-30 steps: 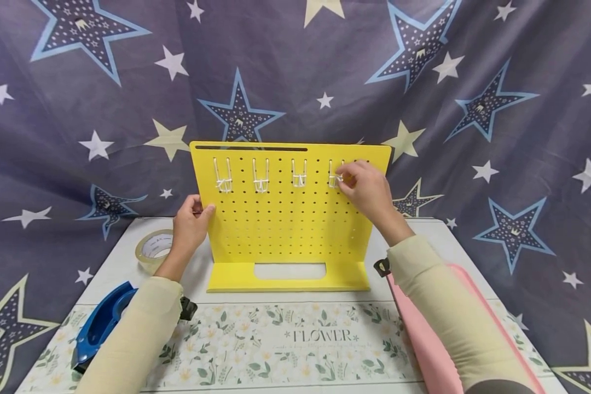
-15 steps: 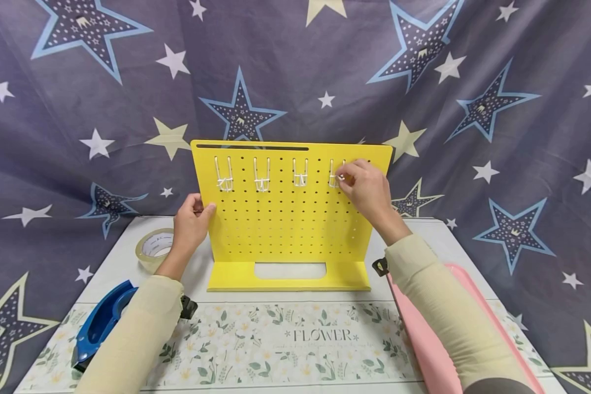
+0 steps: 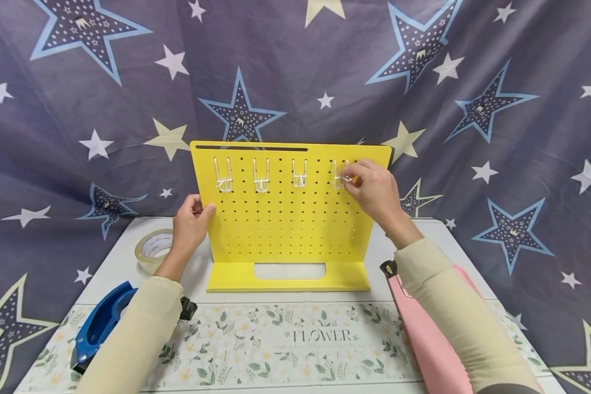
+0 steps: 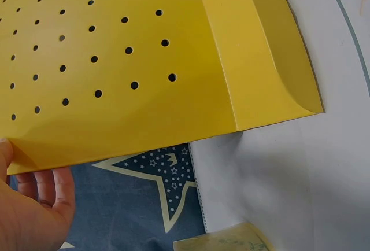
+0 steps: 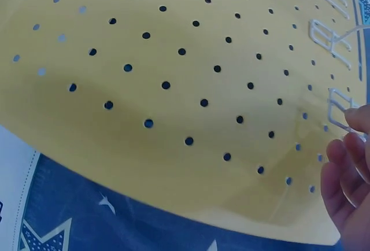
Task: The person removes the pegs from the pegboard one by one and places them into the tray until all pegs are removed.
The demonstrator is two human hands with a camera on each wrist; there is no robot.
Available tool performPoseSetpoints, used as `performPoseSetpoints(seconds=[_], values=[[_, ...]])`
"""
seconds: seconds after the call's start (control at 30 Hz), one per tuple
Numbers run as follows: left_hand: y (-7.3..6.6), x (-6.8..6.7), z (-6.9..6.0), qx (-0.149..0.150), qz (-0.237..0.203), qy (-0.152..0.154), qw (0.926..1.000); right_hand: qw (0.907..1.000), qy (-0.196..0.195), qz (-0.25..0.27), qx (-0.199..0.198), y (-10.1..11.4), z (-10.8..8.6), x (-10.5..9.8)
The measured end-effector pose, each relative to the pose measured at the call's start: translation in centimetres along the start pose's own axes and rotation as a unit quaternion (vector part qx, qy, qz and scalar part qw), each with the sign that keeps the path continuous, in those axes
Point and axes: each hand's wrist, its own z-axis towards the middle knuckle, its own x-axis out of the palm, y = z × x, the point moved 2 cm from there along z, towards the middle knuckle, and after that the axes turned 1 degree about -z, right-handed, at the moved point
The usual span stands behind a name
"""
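Note:
A yellow pegboard (image 3: 285,230) stands upright on its foot in the middle of the table. My left hand (image 3: 192,223) grips its left edge, thumb on the front and fingers behind, as the left wrist view shows too. Near the top right of the board my right hand (image 3: 371,189) pinches a white wire hook (image 5: 332,109), whose outer end is partly hidden by the fingers. Whether its prongs sit in the holes is unclear. Three like hooks hang in a row to the left: a left hook (image 3: 223,178), a middle hook (image 3: 261,178) and a right hook (image 3: 299,175).
Left of the board lies a roll of tape (image 3: 142,250), with a blue tape dispenser (image 3: 98,323) in front of it by the left forearm. A pink tray-like object (image 3: 430,339) lies under the right forearm. A floral mat (image 3: 276,350) covers the table's front; a starry curtain (image 3: 295,54) hangs behind.
My right hand has shifted slightly to the right, and the pinched hook has moved right with it. The left hand, the pegboard and the other hooks have stayed in place.

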Motion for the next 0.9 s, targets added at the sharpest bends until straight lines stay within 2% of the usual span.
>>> performPoseSetpoints(seconds=[0.2,0.4,0.9], values=[[0.0,0.1,0.0,-0.001,0.002,0.0,1.0,0.9999,-0.008,0.009,0.0,-0.8,-0.6,-1.8],[-0.1,-0.1,-0.1,-0.005,0.002,0.0,1.0,0.9996,0.002,0.016,0.023,-2.7,-1.7,-3.5],[-0.2,0.0,-0.1,-0.006,0.003,0.005,1.0,0.9942,0.055,-0.031,0.086,-10.8,-6.4,-8.0]])
